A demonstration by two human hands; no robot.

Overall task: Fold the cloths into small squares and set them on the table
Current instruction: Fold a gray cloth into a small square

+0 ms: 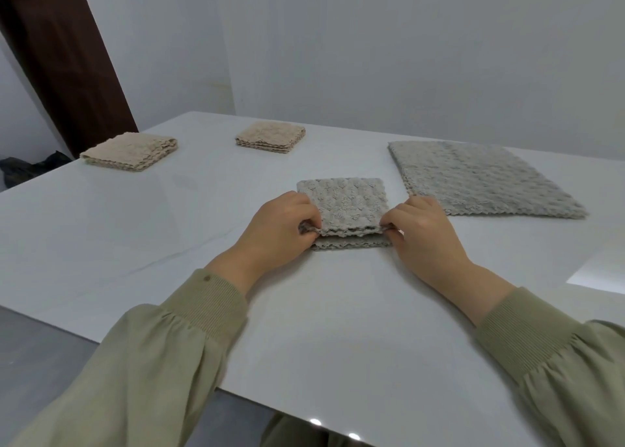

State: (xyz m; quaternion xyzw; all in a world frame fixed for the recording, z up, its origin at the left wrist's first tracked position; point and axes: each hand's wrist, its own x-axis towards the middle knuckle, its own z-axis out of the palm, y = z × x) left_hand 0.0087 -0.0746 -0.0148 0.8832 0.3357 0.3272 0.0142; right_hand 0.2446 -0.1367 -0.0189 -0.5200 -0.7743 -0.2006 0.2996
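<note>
On the white table [338, 311], left hand [277, 225] and right hand [424, 231] pinch near corners of the grey cloth [341, 203].

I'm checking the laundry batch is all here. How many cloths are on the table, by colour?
Beige cloths: 2, folded, one left, one centre
Grey cloths: 2, one half-folded, one flat
Total: 4

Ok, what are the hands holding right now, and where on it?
The half-folded grey cloth: the left hand pinches its top layer's near left corner, the right hand the near right corner.
</note>
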